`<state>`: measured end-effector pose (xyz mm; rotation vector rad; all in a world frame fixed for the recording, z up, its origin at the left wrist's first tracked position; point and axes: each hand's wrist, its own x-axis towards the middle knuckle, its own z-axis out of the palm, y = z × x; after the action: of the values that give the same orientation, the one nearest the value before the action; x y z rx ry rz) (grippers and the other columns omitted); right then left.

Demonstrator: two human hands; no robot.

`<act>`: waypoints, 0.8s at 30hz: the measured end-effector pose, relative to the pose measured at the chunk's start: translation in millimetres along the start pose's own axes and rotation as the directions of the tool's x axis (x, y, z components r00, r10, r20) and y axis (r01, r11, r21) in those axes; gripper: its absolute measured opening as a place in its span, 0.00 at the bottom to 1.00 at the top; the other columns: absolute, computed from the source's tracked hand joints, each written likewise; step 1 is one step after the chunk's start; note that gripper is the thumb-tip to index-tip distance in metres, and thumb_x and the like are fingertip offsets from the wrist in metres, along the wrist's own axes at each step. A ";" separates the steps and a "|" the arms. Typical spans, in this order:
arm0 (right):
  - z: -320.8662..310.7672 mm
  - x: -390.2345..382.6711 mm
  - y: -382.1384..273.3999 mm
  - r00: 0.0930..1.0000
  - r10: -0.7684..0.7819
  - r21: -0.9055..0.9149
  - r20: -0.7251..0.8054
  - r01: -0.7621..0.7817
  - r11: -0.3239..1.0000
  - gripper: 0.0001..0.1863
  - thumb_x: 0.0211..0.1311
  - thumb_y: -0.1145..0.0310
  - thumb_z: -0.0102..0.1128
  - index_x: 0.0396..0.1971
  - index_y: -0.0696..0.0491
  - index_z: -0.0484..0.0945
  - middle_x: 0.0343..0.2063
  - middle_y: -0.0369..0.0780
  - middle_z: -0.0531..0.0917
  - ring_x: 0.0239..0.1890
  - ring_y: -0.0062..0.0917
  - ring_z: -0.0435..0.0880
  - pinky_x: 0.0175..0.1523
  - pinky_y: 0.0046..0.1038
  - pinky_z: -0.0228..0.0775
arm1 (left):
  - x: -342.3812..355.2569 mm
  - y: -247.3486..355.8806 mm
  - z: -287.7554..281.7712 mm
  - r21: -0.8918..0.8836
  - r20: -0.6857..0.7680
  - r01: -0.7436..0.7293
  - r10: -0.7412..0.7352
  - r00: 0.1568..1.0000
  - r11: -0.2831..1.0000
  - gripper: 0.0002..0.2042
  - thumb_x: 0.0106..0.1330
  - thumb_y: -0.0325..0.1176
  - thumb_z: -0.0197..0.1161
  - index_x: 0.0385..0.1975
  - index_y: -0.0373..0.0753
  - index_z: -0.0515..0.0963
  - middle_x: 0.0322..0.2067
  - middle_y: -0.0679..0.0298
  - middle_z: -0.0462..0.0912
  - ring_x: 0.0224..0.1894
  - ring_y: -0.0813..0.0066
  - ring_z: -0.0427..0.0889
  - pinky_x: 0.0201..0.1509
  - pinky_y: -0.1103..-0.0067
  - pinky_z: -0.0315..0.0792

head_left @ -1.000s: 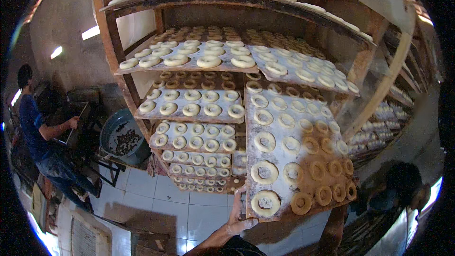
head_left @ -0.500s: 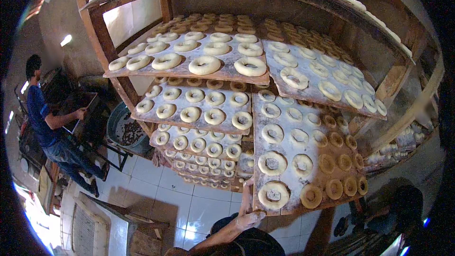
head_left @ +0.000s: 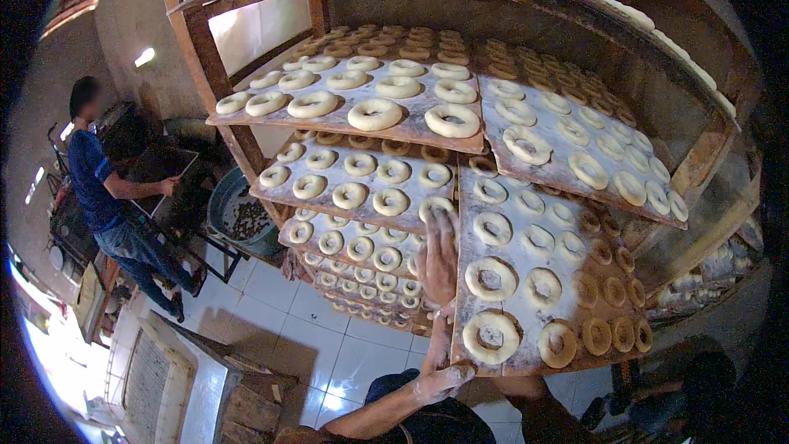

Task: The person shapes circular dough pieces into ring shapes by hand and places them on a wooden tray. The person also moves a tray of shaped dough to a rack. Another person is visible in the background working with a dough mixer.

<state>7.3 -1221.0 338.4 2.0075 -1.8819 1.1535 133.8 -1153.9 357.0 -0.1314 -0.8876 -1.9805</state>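
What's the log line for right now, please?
left hand: holding front board by near-left corner | right hand: at neighbouring board's near-right corner, grip unclear | wooden rack: more dough rings

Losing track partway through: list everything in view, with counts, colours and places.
Dough rings: many, pale, on boards
Held board: one, floury brown, front right
Shelf boards: several, floury brown, on rack
Rack: one, brown, centre
Tub: one, bluish, left
Coworker: one, blue top, far left
Tray: one, dark, by coworker
Floor tiles: many, white, below
Stand: one, brown, lower left
Left hand: one, floury, held board's corner
Right hand: one, blurred, shelf board's edge
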 end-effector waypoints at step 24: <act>4.6 12.7 2.6 0.995 -0.094 -0.114 -0.035 0.090 0.989 0.31 0.58 0.58 0.52 0.60 0.57 0.63 0.59 0.48 0.66 0.61 0.44 0.63 0.64 0.45 0.55 | 9.7 -15.7 -18.4 -0.007 -0.002 0.019 -0.019 1.000 1.000 0.50 0.50 0.37 0.66 0.67 0.39 0.36 0.64 0.53 0.54 0.68 0.60 0.54 0.68 0.67 0.54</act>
<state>5.8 -1234.1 342.0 1.9737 -1.7733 1.0325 120.5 -1167.5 339.2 -0.1254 -0.8832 -2.0013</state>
